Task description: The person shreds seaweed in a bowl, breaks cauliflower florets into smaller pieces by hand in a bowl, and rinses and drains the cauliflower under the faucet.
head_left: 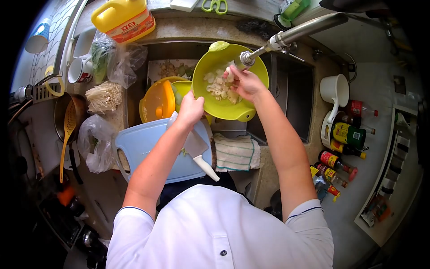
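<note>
A yellow-green bowl [256, 60] is over the sink, under the tap [246, 58]. Several pale pieces of food [219, 87], which look like garlic cloves, lie in it. My left hand [191, 110] is closed on the bowl's left rim. Inside the bowl, just below the spout, my right hand [246, 84] pinches a pale piece between its fingertips. An orange basin [169, 99] sits left of the bowl. Nearer my body, a white-handled kitchen knife [197, 150] lies on a light blue cutting board [141, 148].
A striped cloth [237, 154] hangs at the sink's front edge. Enoki mushrooms [104, 96] and plastic bags [96, 143] are at left, near a pan with an orange slotted spatula [69, 121]. A yellow jug [127, 22] stands behind. Sauce bottles [349, 134] and a white dipper [333, 89] are at right.
</note>
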Tool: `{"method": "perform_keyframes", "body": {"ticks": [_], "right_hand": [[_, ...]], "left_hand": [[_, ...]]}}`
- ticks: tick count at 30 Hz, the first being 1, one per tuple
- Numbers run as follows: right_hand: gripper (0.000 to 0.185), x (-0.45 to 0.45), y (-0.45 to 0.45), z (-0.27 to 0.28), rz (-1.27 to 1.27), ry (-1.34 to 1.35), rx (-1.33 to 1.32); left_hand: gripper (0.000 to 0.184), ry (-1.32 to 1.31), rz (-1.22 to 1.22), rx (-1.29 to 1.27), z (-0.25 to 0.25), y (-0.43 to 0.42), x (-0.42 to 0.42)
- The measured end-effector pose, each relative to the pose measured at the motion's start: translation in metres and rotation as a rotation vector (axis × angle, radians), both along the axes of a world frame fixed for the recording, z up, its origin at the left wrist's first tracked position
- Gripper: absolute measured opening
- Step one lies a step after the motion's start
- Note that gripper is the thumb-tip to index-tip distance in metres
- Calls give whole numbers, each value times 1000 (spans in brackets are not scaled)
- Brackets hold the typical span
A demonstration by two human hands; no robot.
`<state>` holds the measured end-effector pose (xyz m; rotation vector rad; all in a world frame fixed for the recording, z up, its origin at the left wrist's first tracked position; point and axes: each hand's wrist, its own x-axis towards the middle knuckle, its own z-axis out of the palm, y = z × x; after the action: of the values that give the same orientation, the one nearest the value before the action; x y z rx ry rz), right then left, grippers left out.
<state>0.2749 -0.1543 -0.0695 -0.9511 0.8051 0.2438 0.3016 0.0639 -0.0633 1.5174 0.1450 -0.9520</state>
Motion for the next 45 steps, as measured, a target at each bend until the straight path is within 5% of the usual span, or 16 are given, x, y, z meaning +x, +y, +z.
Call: {"method": "perform_keyframes", "body": {"ticks": [11,13,14,16,17,20,23,26,30,34,36,40,44,45], "right_hand": [[19,2,-9,-17,49,-35,-6],[23,4,-12,-23,133,138,-435],[23,2,-13,-30,132,140,-434],[31,-2,-12,-38,270,-149,-954],[31,-4,-9,-43,270,-149,-954],[29,-3,20,-34,321,-317,-1715],[26,-1,23,-39,661,-165,-1135],[28,5,13,-41,589,-24,-1329],[27,-3,-4,-51,615,-61,-1277],[29,-18,19,-14,778,-6,-1631],[27,-16,14,-35,1101,40,-1325],[23,-8,4,-29,845,140,-1260],[28,-2,4,-9,994,139,-1231],[30,-6,11,-4,901,96,-1420]], "left_hand": [[30,-1,-18,14,-12,3,4],[30,29,-9,-12,-9,3,5],[30,30,-11,-12,-8,3,5],[30,24,-18,-1,-7,3,5],[30,24,-18,-1,-7,2,5],[29,26,-40,-11,-8,-1,4],[28,20,-33,-24,-10,-4,2],[28,29,-30,-21,-14,-3,2],[30,31,-10,-11,-13,-3,3],[31,29,53,-47,-12,-5,4],[32,26,21,-39,-13,-5,5],[35,48,15,-78,-19,-4,8],[30,36,-8,-55,-15,-2,6],[30,43,-11,-44,-14,-2,5]]}}
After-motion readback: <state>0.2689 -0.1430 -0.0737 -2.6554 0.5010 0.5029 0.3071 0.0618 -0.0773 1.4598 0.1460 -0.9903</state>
